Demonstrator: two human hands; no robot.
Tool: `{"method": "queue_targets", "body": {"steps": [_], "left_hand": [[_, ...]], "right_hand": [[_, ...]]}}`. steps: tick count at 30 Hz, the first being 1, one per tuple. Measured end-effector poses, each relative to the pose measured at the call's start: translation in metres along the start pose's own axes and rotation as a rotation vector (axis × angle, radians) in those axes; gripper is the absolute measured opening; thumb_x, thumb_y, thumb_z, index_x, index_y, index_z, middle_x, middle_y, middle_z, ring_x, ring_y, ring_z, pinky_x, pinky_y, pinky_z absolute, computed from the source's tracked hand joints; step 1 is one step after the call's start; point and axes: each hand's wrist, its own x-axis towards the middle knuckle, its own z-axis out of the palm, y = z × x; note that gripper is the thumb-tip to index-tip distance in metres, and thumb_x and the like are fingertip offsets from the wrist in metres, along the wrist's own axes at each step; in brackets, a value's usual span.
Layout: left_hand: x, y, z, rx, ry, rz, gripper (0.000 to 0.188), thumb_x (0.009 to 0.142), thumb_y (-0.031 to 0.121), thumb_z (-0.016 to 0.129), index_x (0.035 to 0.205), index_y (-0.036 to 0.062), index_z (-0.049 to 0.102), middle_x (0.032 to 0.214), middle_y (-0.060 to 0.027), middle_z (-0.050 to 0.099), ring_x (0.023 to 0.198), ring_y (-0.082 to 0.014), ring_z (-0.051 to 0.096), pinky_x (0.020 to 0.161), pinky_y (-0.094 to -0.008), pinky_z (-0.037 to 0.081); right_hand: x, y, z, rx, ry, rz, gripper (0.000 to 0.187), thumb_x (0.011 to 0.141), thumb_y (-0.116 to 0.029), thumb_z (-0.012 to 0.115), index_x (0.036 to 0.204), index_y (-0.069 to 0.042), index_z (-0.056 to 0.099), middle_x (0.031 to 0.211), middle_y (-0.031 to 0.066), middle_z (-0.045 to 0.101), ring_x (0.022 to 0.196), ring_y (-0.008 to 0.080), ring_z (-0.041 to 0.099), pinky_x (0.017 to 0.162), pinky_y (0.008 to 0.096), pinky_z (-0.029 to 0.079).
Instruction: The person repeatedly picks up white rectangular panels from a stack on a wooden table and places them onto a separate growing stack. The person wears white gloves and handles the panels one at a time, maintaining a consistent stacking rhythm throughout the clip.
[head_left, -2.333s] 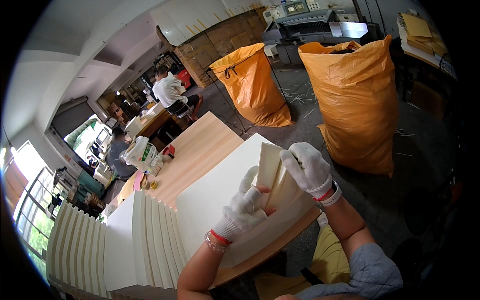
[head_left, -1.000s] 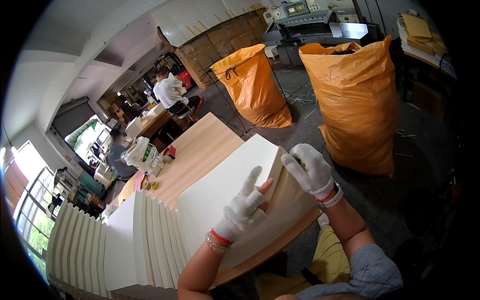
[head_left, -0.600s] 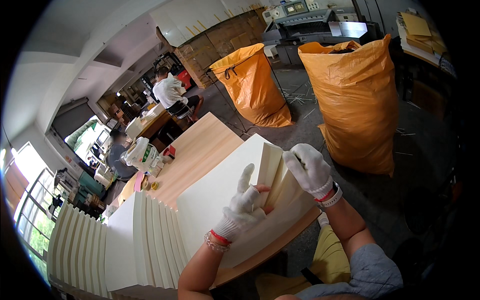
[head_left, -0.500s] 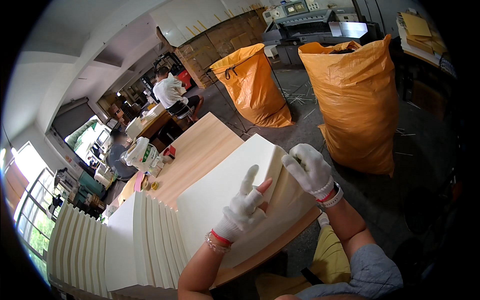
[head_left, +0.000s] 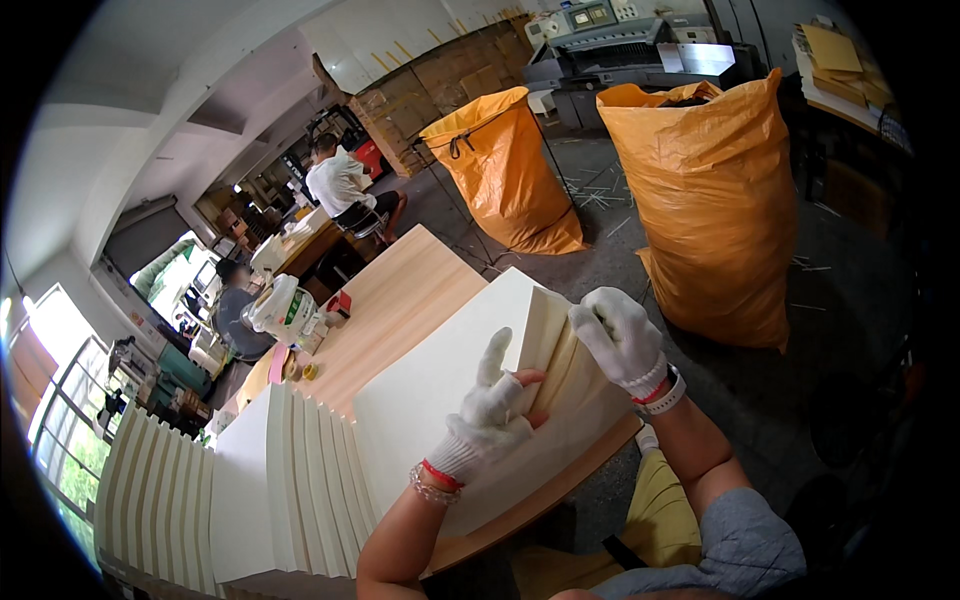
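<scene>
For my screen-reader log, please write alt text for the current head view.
A white-gloved left hand and white-gloved right hand handle the edge of a stack of white sheets on a wood-grain table. Staggered sheet stacks stand left; two orange sacks beyond.

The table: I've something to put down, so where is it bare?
Bare wood on the table lies between the tub and red box at left and the white paper nearer. Crowded: the near end, with that paper, paper stacks, left hand and right hand; also beside the tub, by the tape.
</scene>
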Motion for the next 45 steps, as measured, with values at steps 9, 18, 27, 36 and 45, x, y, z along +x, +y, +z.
{"method": "queue_targets", "body": {"steps": [9, 18, 27, 36, 45], "left_hand": [[0.002, -0.007, 0.002, 0.016, -0.013, 0.102, 0.047, 0.070, 0.001, 0.085, 0.113, 0.0023, 0.066, 0.152, -0.0332, 0.036, 0.134, -0.0388, 0.053, 0.103, -0.0396, 0.047], [0.002, -0.003, -0.001, 0.053, -0.034, 0.089, 0.041, 0.073, -0.007, 0.071, 0.113, 0.0037, 0.066, 0.153, -0.0345, 0.034, 0.131, -0.0392, 0.055, 0.100, -0.0391, 0.049], [0.001, -0.001, 0.005, 0.041, 0.002, -0.044, 0.043, 0.072, -0.002, 0.082, 0.111, 0.0054, 0.066, 0.157, -0.0266, 0.032, 0.124, -0.0361, 0.059, 0.100, -0.0386, 0.050], [0.000, -0.002, 0.004, 0.025, 0.017, -0.025, 0.047, 0.072, -0.001, 0.084, 0.115, 0.0063, 0.067, 0.159, -0.0298, 0.027, 0.134, -0.0406, 0.052, 0.106, -0.0399, 0.046], [0.003, -0.004, 0.000, 0.059, -0.030, 0.082, 0.041, 0.070, -0.002, 0.083, 0.107, 0.0040, 0.067, 0.155, -0.0311, 0.033, 0.134, -0.0400, 0.052, 0.100, -0.0389, 0.049]], "right_hand": [[0.000, 0.000, 0.004, 0.013, 0.042, 0.010, 0.030, 0.099, -0.020, 0.063, 0.078, 0.000, 0.057, 0.070, 0.0143, 0.054, 0.065, 0.0301, 0.056, 0.063, 0.0401, 0.046], [-0.002, 0.002, 0.001, 0.022, 0.014, -0.005, 0.024, 0.098, -0.017, 0.063, 0.083, 0.001, 0.060, 0.073, 0.0121, 0.058, 0.066, 0.0239, 0.058, 0.063, 0.0361, 0.047], [-0.002, 0.002, 0.005, 0.046, 0.049, 0.017, 0.025, 0.098, -0.018, 0.063, 0.082, 0.001, 0.060, 0.073, 0.0131, 0.058, 0.066, 0.0265, 0.059, 0.063, 0.0381, 0.047], [-0.003, 0.001, 0.002, 0.058, 0.028, 0.037, 0.025, 0.098, -0.018, 0.065, 0.081, 0.000, 0.060, 0.072, 0.0136, 0.057, 0.066, 0.0283, 0.058, 0.063, 0.0392, 0.047], [-0.002, 0.001, 0.005, 0.060, 0.055, 0.038, 0.025, 0.098, -0.017, 0.065, 0.082, 0.001, 0.060, 0.072, 0.0140, 0.058, 0.065, 0.0277, 0.058, 0.062, 0.0385, 0.047]]}}
